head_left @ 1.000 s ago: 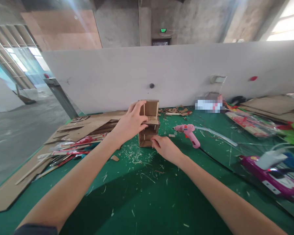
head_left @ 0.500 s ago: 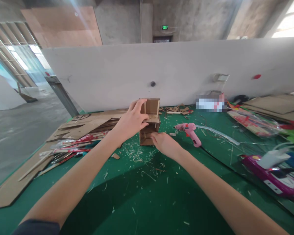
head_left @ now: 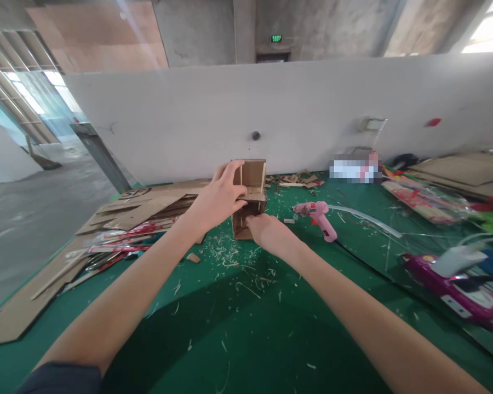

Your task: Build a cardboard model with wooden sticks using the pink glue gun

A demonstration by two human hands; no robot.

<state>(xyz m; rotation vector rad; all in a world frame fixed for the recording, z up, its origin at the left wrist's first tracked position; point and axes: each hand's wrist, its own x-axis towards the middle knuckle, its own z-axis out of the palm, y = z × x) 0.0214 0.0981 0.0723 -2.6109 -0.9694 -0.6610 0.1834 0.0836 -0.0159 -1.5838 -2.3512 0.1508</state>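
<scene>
A small cardboard box with an upper and a lower compartment stands upright on the green table, near the white partition. Thin wooden sticks line the edges of its upper compartment. My left hand grips the box from the left, its fingers curled over the side and the middle shelf. At the opening of the lower compartment is my right hand, its fingers bent and drawn together inside. Their tips are partly hidden, and I cannot make out what they hold, if anything.
A pink glue gun lies to the right, its black cord running to a purple power strip. Stacked cardboard sheets and plastic-wrapped sticks lie on the left. Wood shavings litter the green table.
My right hand has moved slightly left and up, further into the lower compartment. My left hand keeps its grip on the box. The view has tilted a little.
</scene>
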